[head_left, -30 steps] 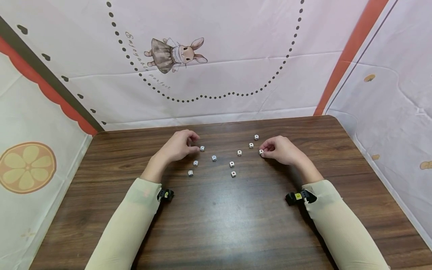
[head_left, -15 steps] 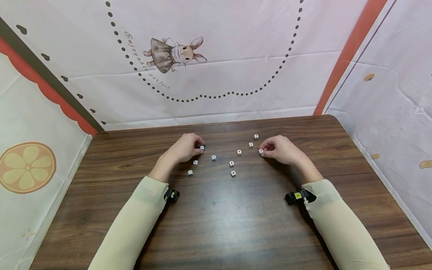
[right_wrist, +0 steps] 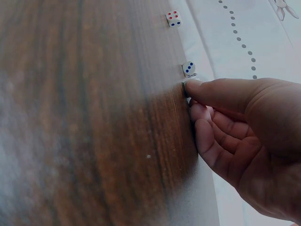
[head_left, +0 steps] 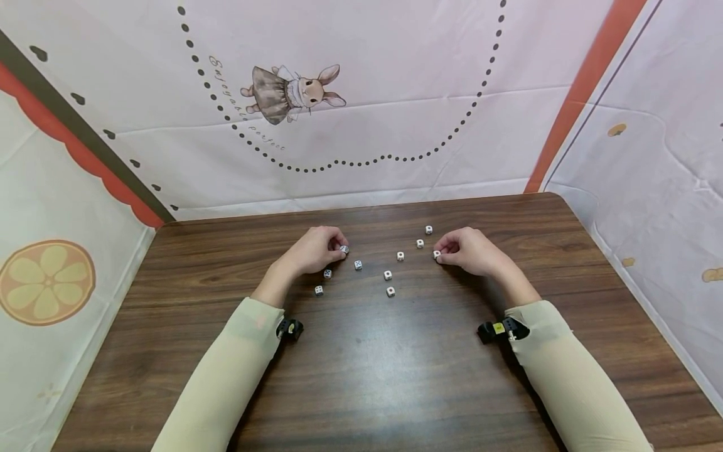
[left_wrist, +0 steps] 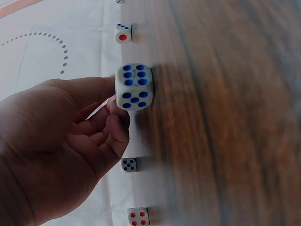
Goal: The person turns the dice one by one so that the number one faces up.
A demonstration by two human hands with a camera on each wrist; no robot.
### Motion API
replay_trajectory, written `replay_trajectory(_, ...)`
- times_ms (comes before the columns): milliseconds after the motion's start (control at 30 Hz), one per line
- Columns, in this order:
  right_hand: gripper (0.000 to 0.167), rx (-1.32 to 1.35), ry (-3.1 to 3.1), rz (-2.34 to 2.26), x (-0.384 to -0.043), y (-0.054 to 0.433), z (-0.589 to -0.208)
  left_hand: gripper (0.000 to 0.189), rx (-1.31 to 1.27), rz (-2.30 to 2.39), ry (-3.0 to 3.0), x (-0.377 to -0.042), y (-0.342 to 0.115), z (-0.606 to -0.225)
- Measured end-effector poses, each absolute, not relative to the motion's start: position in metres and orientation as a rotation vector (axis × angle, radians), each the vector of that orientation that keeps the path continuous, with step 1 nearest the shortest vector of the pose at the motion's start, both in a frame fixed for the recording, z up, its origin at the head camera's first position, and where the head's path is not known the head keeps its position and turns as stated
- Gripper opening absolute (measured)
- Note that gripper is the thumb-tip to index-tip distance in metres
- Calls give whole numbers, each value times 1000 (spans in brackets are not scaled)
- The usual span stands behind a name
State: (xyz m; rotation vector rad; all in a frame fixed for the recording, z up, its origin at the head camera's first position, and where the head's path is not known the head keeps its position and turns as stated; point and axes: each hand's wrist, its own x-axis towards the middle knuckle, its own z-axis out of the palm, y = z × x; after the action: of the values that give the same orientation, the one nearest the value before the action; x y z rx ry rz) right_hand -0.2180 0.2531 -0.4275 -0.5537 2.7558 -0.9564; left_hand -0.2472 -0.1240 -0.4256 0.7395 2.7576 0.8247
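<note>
In the head view my left hand (head_left: 316,250) pinches a white die (head_left: 344,249) between thumb and fingers, low over the table. Just to its right lies another die (head_left: 358,265), and two more, one of them this die (head_left: 327,274), sit nearer me. A large blue-pipped die (left_wrist: 134,87) overlaps the left fingertips in the left wrist view. My right hand (head_left: 469,251) holds a die (head_left: 437,254) by thumb and fingertips at the table; in the right wrist view the thumb mostly hides it. Beside that hand stand a die (head_left: 420,243) and a farther die (head_left: 428,230).
Between the hands, a loose row of dice bends toward me, with a die (head_left: 400,256), a die (head_left: 387,275) and a die (head_left: 390,292), single pips up. The dark wooden table (head_left: 361,376) ends at a printed white cloth (head_left: 384,113) behind and at both sides.
My left hand first closes its thumb and fingers on the die, then shifts it slightly right. The right hand stays in place, still pinching its die.
</note>
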Motion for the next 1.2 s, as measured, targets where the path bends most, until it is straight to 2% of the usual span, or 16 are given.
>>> replay_trajectory(1200, 11, -553, 2755, -960, -218, 253, -428, 10, 679, 708, 2798, -245, -125, -425)
